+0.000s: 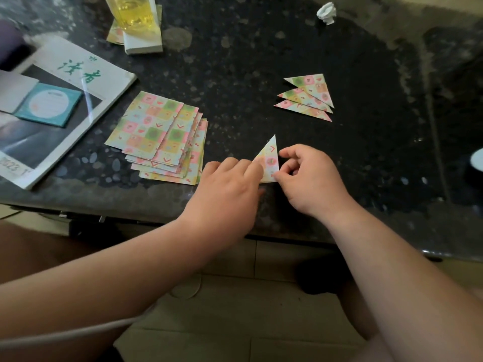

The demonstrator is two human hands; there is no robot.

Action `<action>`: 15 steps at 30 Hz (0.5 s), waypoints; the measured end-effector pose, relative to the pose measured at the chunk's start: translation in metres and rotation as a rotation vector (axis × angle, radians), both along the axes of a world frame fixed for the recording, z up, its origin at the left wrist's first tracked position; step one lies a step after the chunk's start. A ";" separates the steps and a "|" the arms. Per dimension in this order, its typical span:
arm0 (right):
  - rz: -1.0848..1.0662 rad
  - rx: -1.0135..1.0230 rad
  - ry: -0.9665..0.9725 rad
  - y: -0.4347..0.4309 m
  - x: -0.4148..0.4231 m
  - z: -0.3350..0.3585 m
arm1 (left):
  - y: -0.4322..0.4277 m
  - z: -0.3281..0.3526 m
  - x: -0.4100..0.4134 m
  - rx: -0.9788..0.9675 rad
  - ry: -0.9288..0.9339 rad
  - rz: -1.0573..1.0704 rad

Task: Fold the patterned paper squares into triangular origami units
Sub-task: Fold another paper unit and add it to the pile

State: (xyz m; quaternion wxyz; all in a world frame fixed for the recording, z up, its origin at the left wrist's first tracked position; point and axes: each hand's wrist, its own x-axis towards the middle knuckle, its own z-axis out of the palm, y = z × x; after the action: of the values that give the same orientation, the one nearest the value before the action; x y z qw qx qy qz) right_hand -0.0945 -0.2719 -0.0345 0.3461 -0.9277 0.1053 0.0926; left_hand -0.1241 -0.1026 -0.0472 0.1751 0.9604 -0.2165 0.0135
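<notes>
matt paper squares (159, 137), glossy stone table (235, 61)

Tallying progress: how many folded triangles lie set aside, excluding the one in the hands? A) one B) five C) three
C: three overlapped triangles lie right of the stack; the right hand pinches the unfinished unit.

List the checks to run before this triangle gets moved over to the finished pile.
1. Grip on the triangle: right hand pinches its lower corner, left hand presses its left edge: ok.
2. Crease pressed fully flat: cannot tell, fingers cover it.
3. Room by the finished triangles: bare table around them: ok.
4. The stack of unfolded squares lies close beside the left hand: ok.
5. The glass of yellow liquid stands far from the work: ok.
</notes>
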 end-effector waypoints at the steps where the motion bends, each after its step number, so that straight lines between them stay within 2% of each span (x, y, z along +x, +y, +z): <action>1: 0.005 -0.002 -0.001 0.000 0.000 0.000 | 0.001 -0.003 0.004 -0.010 0.003 0.010; 15: 0.008 -0.005 0.017 -0.001 0.001 0.000 | 0.000 -0.011 0.012 0.011 -0.053 -0.041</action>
State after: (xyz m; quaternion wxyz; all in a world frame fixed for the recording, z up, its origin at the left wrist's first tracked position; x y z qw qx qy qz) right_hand -0.0935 -0.2728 -0.0345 0.3423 -0.9282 0.1049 0.1015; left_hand -0.1120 -0.1024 -0.0577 0.1645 0.9560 -0.2407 0.0340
